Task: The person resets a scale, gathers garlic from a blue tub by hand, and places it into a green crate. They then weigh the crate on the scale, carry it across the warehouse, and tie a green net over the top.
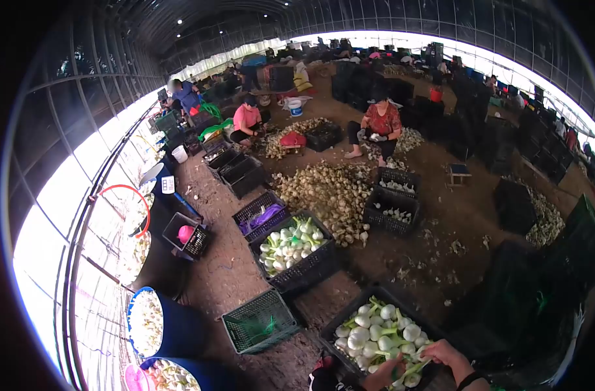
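While over the crate (346,311), green-stalked bulb (411,373) between left hand (383,375) and right hand (444,355).

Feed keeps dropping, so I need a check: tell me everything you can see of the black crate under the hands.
The black slatted plastic crate is rectangular and open-topped. It sits on the dirt floor, heaped with white round bulbs with green stalks. A green mesh plastic crate stands just beside it. The right hand and left hand are over its near corner, meeting at one bulb; their grip is unclear.
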Demonstrator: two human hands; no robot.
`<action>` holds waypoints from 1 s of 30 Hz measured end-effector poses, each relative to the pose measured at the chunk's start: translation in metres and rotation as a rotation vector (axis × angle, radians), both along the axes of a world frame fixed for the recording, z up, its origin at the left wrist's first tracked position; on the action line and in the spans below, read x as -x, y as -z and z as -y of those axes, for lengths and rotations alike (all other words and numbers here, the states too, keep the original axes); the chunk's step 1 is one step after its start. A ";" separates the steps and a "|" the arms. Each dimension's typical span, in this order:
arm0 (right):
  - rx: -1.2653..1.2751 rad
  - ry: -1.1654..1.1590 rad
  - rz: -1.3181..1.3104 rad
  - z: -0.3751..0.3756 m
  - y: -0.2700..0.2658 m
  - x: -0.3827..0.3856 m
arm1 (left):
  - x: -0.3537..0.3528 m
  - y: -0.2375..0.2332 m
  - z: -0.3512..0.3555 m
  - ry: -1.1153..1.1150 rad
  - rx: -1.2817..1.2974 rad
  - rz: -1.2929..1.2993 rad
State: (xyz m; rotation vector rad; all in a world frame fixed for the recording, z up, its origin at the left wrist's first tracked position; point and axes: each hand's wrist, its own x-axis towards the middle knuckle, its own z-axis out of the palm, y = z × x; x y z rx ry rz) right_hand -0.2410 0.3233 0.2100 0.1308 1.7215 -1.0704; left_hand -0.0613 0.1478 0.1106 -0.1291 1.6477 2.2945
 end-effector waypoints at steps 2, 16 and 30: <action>0.021 -0.390 -0.513 0.011 -0.016 0.008 | -0.002 -0.020 -0.005 -0.176 0.064 0.111; 0.130 0.178 -1.320 0.057 -0.107 0.019 | 0.023 -0.010 -0.029 -0.512 -0.397 0.337; 0.193 -0.072 -0.756 0.022 -0.034 -0.097 | 0.041 -0.057 -0.011 -0.440 -0.732 0.647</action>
